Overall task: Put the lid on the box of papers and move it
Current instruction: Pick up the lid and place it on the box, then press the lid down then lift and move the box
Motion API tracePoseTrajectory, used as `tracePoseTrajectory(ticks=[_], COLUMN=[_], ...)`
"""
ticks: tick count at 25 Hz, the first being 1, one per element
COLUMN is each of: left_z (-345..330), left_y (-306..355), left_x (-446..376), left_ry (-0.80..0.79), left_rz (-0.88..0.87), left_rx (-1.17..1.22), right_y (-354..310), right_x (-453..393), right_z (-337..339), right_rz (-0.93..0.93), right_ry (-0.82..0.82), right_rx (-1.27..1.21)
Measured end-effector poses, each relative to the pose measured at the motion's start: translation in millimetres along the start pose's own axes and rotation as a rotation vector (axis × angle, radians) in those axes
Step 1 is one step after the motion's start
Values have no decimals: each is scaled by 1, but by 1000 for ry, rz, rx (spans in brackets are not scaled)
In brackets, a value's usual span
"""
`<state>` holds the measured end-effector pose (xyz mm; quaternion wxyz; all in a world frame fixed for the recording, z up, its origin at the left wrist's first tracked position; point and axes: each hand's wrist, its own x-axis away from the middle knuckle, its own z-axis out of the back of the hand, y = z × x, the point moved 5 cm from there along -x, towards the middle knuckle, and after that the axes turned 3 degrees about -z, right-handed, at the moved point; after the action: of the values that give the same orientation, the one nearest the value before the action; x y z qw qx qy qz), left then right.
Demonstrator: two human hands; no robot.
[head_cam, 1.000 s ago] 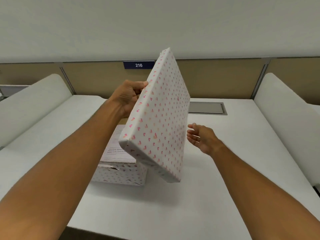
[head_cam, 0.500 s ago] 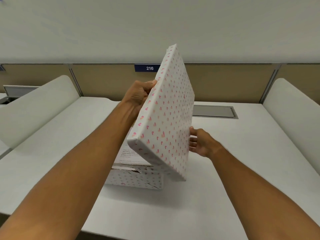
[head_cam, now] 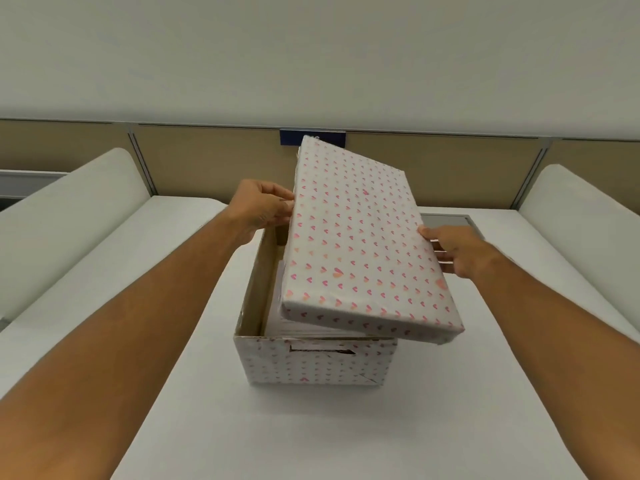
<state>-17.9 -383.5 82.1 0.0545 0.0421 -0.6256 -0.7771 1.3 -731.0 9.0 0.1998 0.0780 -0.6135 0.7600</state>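
A white lid with pink hearts (head_cam: pixel 360 244) hangs tilted above the matching box (head_cam: pixel 311 363), its left side raised, its near right corner jutting past the box's right wall. My left hand (head_cam: pixel 263 209) pinches the lid's left edge. My right hand (head_cam: pixel 450 249) grips its right edge, fingers underneath. The box stands on the white desk (head_cam: pixel 311 427) with a cut-out handle in its front wall. A stack of white papers (head_cam: pixel 304 329) shows inside under the lid; most of it is hidden.
Curved white dividers flank the desk at left (head_cam: pixel 69 216) and right (head_cam: pixel 581 223). A tan partition with a blue label (head_cam: pixel 287 137) closes the back. A grey cable hatch (head_cam: pixel 450 220) lies in the desk behind my right hand.
The lid has swung from nearly upright to a shallow tilt over the box. My right hand has taken hold of its right edge. The view has shifted so that the box is centred.
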Motion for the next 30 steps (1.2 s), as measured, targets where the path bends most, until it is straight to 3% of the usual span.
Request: tracePoseTrajectory(ticks=[7, 13, 30], left_z=[36, 45, 48], left_y=[-40, -85, -99], left_x=[-18, -25, -27], left_ry=[95, 77, 131], left_rz=[126, 266, 328], left_rx=[-78, -154, -80], right_y=[-20, -17, -4], right_x=[3, -8, -15], right_z=[-38, -74, -83], right_rz=[23, 24, 21], right_ry=[44, 47, 41], right_rx=[97, 135, 84])
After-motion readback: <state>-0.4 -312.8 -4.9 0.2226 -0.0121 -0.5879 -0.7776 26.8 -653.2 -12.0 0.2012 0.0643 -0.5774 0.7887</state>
